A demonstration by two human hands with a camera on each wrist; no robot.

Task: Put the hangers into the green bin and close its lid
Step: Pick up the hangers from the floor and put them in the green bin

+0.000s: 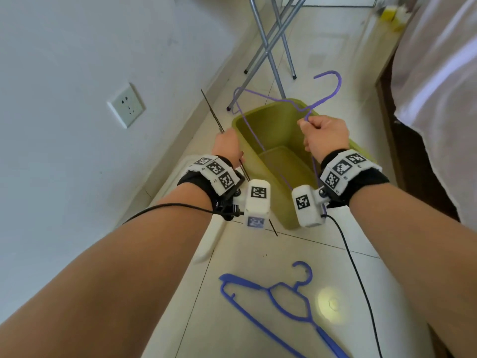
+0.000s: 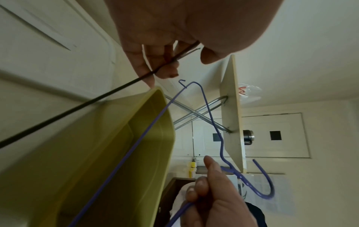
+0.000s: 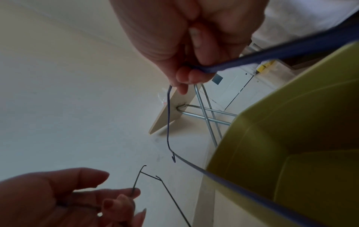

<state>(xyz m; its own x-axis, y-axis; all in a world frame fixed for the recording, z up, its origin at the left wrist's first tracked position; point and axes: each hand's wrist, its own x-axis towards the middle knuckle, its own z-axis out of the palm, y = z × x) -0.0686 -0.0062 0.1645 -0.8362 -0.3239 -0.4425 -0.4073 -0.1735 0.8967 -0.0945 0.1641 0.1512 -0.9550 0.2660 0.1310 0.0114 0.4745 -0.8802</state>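
The open green bin (image 1: pixel 296 208) stands on the tiled floor between my hands. My right hand (image 1: pixel 324 136) grips a purple wire hanger (image 1: pixel 340 85) by its neck above the bin, the hanger's lower part reaching down inside. In the right wrist view my right hand (image 3: pixel 194 46) is curled round that purple hanger (image 3: pixel 272 58). My left hand (image 1: pixel 228 148) pinches a thin black wire hanger (image 1: pixel 211 109) at the bin's left rim; the left wrist view shows my left-hand fingers (image 2: pixel 165 61) round the black hanger (image 2: pixel 104 98). A blue plastic hanger (image 1: pixel 284 306) lies on the floor near me.
A white lid-like piece (image 1: pixel 206 244) lies on the floor left of the bin, partly under my left arm. Metal folding legs (image 1: pixel 273 47) stand just beyond the bin. The wall with a socket (image 1: pixel 126 104) runs along the left, and a bed sheet (image 1: pixel 438 73) hangs at the right.
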